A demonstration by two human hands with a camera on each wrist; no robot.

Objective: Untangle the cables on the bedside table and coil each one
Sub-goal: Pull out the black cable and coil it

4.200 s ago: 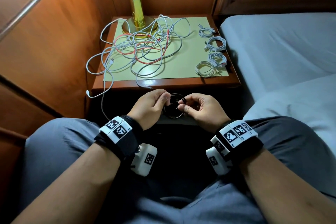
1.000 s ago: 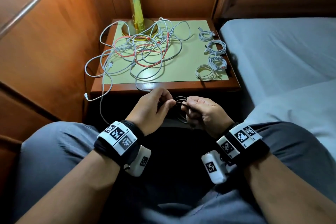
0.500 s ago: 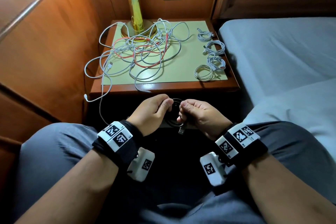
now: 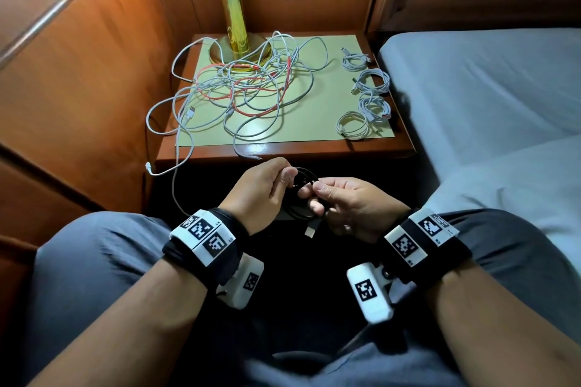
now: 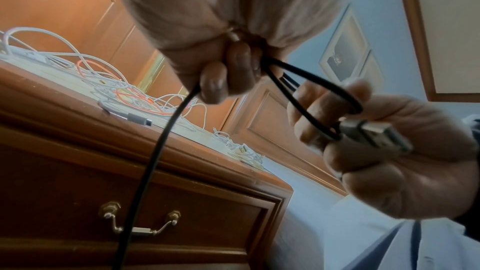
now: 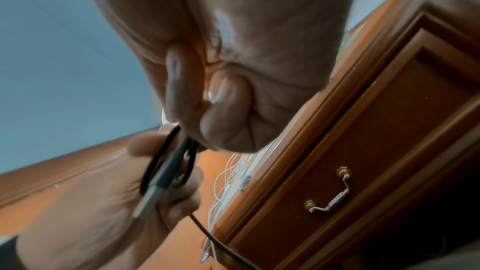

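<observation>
A black cable (image 4: 300, 195) is looped into a small coil in front of the bedside table (image 4: 283, 151), over my lap. My left hand (image 4: 267, 188) pinches the coil's left side, and its curled fingers (image 5: 228, 73) close on the black cable (image 5: 306, 93). My right hand (image 4: 342, 201) grips the right side, with the USB plug (image 4: 311, 231) hanging below it. The plug (image 5: 376, 137) lies across my right fingers; the black loops (image 6: 166, 163) show in the right wrist view. A tangle of white and red cables (image 4: 239, 88) covers the table's left half.
Several coiled white cables (image 4: 366, 94) lie in a row along the table's right edge. A brass lamp post (image 4: 234, 9) stands at the back. A white cable (image 4: 176, 163) dangles off the left front corner. A bed (image 4: 487, 88) is to the right, wood panelling to the left.
Over the last second both hands kept working the black cable, closing up after a brief pull apart. The USB plug now hangs free below my right hand. The table's cables have not moved.
</observation>
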